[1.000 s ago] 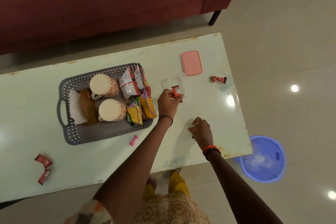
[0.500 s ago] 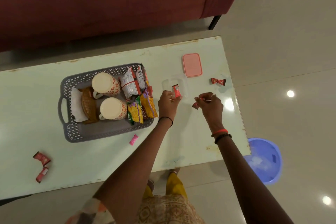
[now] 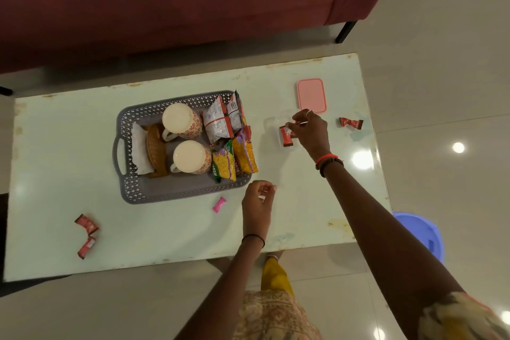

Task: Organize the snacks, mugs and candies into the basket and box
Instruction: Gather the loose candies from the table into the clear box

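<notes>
right hand [image 3: 310,132] pinches red candy [image 3: 289,132] inside clear box [image 3: 270,125] | left hand [image 3: 258,201] loosely curled (empty)

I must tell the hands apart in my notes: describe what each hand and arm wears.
The left hand has only a thin black band round its wrist. The right hand has a ring on one finger, and a red bangle beside a dark beaded bracelet at the wrist. Both forearms are bare; a cream and orange patterned sleeve covers the right upper arm.

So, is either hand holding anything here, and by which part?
The right hand pinches a red candy by one wrapper end, it seems, over the box. The left hand holds nothing.
</notes>
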